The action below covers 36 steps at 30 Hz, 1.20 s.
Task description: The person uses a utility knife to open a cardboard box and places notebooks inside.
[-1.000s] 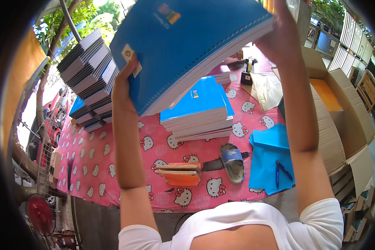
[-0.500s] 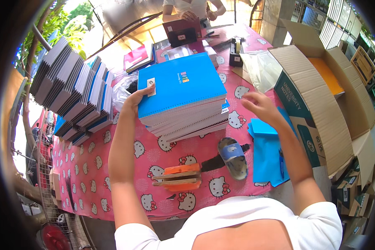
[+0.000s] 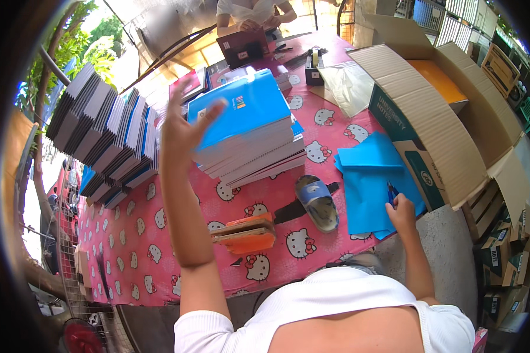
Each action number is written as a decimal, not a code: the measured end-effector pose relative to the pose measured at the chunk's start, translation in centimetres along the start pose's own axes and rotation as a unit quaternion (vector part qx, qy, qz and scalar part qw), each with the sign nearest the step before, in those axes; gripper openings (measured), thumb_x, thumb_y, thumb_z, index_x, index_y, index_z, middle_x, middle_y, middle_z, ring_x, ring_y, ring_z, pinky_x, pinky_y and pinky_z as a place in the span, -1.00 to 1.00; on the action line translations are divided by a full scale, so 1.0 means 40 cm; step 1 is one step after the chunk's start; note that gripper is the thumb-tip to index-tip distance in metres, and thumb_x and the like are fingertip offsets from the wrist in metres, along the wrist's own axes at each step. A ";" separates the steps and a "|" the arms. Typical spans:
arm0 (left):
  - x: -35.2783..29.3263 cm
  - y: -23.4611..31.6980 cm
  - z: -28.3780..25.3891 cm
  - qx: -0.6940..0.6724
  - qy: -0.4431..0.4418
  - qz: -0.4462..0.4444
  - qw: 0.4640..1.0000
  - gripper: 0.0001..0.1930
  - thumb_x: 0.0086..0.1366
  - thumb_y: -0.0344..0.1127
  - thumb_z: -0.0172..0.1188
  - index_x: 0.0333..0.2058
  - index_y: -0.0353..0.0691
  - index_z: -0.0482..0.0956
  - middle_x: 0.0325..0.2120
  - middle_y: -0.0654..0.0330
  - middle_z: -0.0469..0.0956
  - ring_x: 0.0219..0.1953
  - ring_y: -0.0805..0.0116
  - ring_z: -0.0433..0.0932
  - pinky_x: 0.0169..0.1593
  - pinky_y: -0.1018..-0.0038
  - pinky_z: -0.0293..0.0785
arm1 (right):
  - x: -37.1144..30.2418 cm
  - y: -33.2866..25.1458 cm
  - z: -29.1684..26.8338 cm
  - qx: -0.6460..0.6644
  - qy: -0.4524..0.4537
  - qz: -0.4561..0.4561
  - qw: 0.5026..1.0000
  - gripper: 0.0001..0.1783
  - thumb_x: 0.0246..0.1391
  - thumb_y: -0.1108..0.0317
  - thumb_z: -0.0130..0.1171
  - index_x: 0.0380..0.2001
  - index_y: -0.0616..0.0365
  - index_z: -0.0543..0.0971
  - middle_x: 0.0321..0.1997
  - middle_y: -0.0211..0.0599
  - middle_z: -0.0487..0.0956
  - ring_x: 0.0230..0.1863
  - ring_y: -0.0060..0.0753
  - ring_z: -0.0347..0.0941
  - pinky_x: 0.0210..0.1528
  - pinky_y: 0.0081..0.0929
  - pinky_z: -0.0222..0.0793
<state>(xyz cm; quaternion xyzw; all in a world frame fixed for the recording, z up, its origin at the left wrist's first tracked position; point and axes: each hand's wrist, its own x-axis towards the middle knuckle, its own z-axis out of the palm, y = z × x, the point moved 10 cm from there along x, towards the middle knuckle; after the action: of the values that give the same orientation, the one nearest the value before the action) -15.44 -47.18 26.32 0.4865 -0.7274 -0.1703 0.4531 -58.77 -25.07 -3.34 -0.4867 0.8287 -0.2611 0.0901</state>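
Note:
A tall stack of blue-covered spiral notebooks [image 3: 241,112] stands in the middle of the table. My left hand [image 3: 182,126] is raised at the stack's near left corner, fingers spread, with nothing in it. On the right, my right hand [image 3: 402,213] is closed round a blue pen [image 3: 391,191] over the blue plastic sheets [image 3: 368,200]. Left of those sheets lies a slide sandal [image 3: 317,203] with a blue strap. An orange-faced wooden block [image 3: 244,233] rests near the front edge.
Grey-edged notebooks [image 3: 106,126] are piled high at the left. An open cardboard box [image 3: 424,112] stands at the right. Clear plastic [image 3: 347,88] and a tape dispenser [image 3: 314,67] lie further back. Across the pink tablecloth [image 3: 176,259], a person holds a dark red folder [image 3: 241,46].
My left hand has let go of the top notebook and lifted off the stack. My right hand has come down toward me and taken hold of the pen. The view has shifted slightly.

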 end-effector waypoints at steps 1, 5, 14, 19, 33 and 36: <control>-0.048 0.051 0.032 -0.037 -0.022 0.053 0.998 -0.19 -0.08 0.05 0.42 0.09 -0.26 0.35 0.01 -0.08 0.42 0.07 0.15 0.40 0.16 0.34 0.25 | -0.004 -0.041 -0.029 0.026 0.002 0.001 1.000 -0.71 -0.25 0.32 0.32 -0.54 0.22 0.42 -0.55 -0.01 0.50 -0.42 0.02 0.49 -0.36 -0.18 0.37; -0.290 0.088 0.340 -0.056 -0.238 0.046 0.969 -0.31 -0.07 -0.17 0.41 0.04 -0.26 0.35 0.12 -0.17 0.25 0.20 -0.04 0.22 0.25 0.22 0.10 | -0.046 -0.269 -0.001 0.097 -0.056 -0.075 0.991 -0.71 -0.18 0.27 0.27 -0.47 0.21 0.42 -0.52 0.00 0.51 -0.39 0.00 0.51 -0.35 -0.15 0.38; -0.496 -0.240 0.643 0.144 -0.206 -0.077 0.965 -0.49 -0.13 -0.49 0.11 -0.07 -0.19 0.47 -0.20 -0.09 0.48 -0.10 -0.09 0.44 0.01 0.18 0.34 | -0.056 -0.291 0.255 0.088 -0.144 -0.045 0.985 -0.55 -0.14 0.09 0.29 -0.30 0.23 0.46 -0.28 0.00 0.54 -0.20 0.06 0.48 -0.15 -0.10 0.38; -0.547 -0.308 0.573 0.182 -0.352 -0.140 0.907 -0.12 -0.22 -0.38 0.21 0.20 -0.18 0.12 0.04 -0.19 0.31 0.10 -0.16 0.30 0.14 0.19 0.26 | -0.188 -0.284 0.109 0.171 -0.167 -0.155 0.959 -0.53 -0.05 0.06 0.23 -0.21 0.17 0.40 -0.21 -0.01 0.45 -0.16 0.07 0.43 -0.16 -0.14 0.38; -1.115 0.959 1.200 -0.112 -0.674 0.206 0.701 -0.67 0.20 -0.28 0.14 -0.06 -0.22 0.45 -0.33 0.11 0.59 -0.32 0.36 0.57 -0.28 0.49 0.43 | -0.804 0.709 -0.379 0.121 -0.217 0.159 0.956 -0.36 0.00 0.12 0.17 0.12 0.16 0.29 0.08 0.04 0.36 0.08 0.10 0.33 0.07 -0.13 0.28; -1.232 1.154 1.300 -0.119 -0.672 0.276 0.677 -0.64 0.21 -0.19 0.15 -0.06 -0.21 0.45 -0.31 0.12 0.59 -0.31 0.29 0.57 -0.26 0.44 0.44 | -0.873 0.881 -0.550 0.105 -0.118 0.216 0.963 -0.40 0.01 0.13 0.19 0.09 0.16 0.33 0.00 -0.01 0.43 0.02 0.04 0.38 -0.01 -0.17 0.33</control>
<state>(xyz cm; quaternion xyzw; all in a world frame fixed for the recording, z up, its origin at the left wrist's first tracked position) -78.17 6.90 6.15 -0.0398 -0.9109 -0.4034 -0.0773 -76.62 26.09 -6.70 -0.3111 0.8656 -0.2617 0.2922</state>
